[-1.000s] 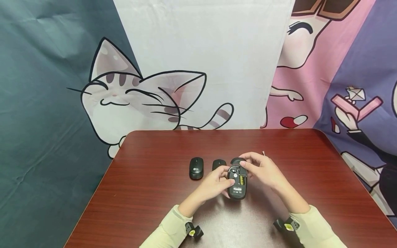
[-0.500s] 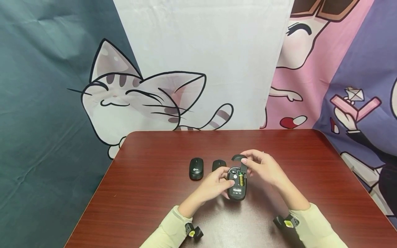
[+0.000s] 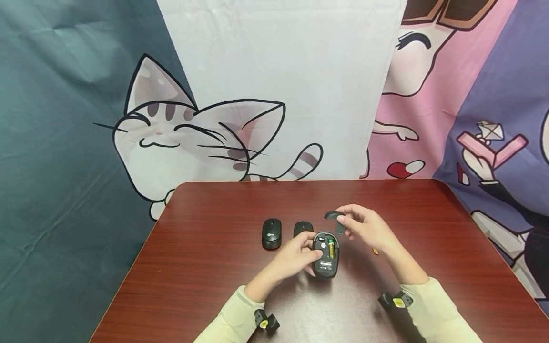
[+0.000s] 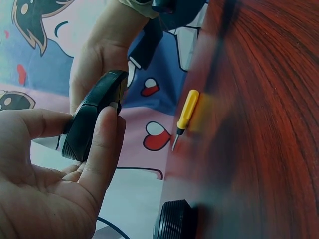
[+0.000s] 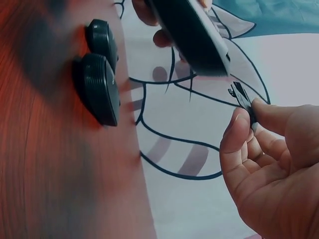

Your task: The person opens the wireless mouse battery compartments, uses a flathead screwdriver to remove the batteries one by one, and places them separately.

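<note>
My left hand (image 3: 296, 255) grips a black computer mouse (image 3: 327, 270), its underside facing up. A green and gold battery (image 3: 331, 248) lies in the mouse's uncovered slot. Just beyond the mouse's far end, my right hand (image 3: 366, 228) pinches a dark battery cover (image 3: 333, 215) between thumb and fingers, apart from the mouse. The right wrist view shows this cover (image 5: 242, 97) edge-on near the held mouse (image 5: 192, 37). In the left wrist view the left fingers and thumb hold the mouse (image 4: 82, 127) by its sides.
Two more black mice stand on the reddish-brown table (image 3: 206, 267): one mouse (image 3: 271, 233) at left, another mouse (image 3: 303, 227) partly hidden behind my left hand. A yellow-handled screwdriver (image 4: 188, 110) lies on the table, mostly hidden by my right arm in the head view. A cartoon cloth hangs behind.
The battery cover has come away from the mouse and moved up and right with my right hand. The battery slot is now fully exposed. My left hand has barely moved.
</note>
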Available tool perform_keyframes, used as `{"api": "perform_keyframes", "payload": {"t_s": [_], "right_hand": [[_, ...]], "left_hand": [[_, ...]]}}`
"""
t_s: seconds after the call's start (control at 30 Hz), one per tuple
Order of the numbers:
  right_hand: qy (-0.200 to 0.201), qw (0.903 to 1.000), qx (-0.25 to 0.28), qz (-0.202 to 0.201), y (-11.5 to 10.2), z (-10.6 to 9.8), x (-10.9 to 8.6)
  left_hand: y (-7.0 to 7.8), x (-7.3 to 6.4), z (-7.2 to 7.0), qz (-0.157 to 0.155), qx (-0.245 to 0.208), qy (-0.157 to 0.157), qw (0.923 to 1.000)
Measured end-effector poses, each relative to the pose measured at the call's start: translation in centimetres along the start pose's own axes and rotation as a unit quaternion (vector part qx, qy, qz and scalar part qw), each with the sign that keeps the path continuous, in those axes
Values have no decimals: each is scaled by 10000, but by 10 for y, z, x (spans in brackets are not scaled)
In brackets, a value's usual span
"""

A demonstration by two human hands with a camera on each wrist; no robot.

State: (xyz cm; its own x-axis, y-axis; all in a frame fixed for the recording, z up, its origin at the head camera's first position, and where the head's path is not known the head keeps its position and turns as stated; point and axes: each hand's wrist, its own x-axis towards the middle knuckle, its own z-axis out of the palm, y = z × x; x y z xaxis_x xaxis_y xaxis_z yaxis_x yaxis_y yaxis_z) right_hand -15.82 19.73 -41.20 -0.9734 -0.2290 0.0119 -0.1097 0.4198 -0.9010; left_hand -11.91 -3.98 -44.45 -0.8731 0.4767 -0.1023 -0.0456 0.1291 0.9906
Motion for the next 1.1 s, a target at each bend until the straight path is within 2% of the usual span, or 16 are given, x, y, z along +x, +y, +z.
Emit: {"api": "perform_keyframes", "payload": {"t_s": [0.53,1.1], "right_hand": [[-36,9998,28,187,29,1,16],[-70,9985,-292,467,54,6,33]], "left_hand": [[-2,-4,-4,-37,90,75,9999],[-6,-5,-3,-26,0,35,10000]]}}
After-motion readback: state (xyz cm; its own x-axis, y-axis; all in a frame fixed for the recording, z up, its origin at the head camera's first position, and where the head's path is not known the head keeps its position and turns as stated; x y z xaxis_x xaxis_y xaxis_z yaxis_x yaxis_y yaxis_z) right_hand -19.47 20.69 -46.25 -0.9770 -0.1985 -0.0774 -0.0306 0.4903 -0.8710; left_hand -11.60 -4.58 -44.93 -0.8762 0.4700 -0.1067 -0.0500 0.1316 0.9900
